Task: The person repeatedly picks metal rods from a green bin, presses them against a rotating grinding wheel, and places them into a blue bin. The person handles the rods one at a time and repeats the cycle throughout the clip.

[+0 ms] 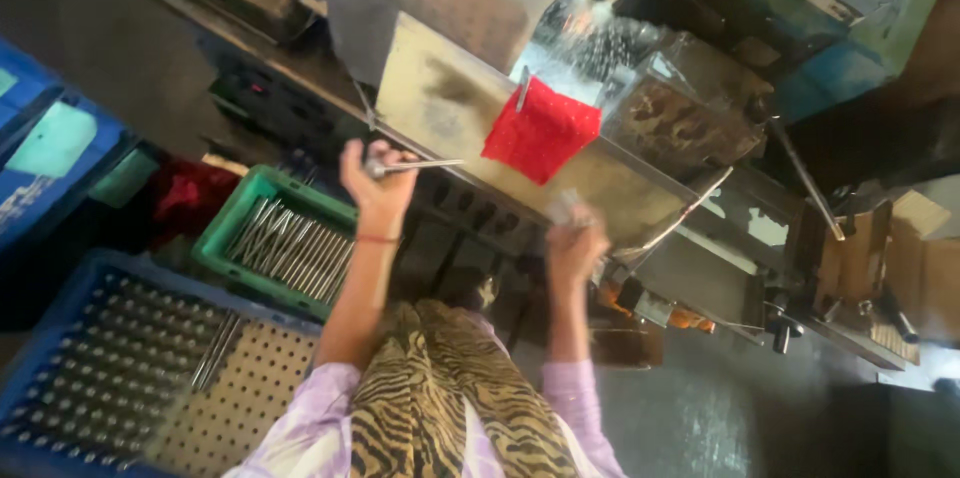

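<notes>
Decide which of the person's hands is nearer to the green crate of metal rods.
Left. The left hand, gripping a metal rod, is just above and right of the green crate; the right hand is farther right, near the red cloth.

the picture is dim and uneven, tilted, with soft detail all over. the strongest light falls from the top middle, where a clear plastic sheet [600,38] glares white and sparkles. the red cloth [541,130] and the pale metal panel [450,98] beside it catch that light and stand out. the left edge and the right side sink into deep shadow, and the blue crate [60,338] looks dull. the right hand [575,243] is smeared by motion blur; the left hand [375,183] is sharper. a wet-looking sheen shows on the floor [680,418] at the bottom right. colours look washed and slightly grainy.
</notes>
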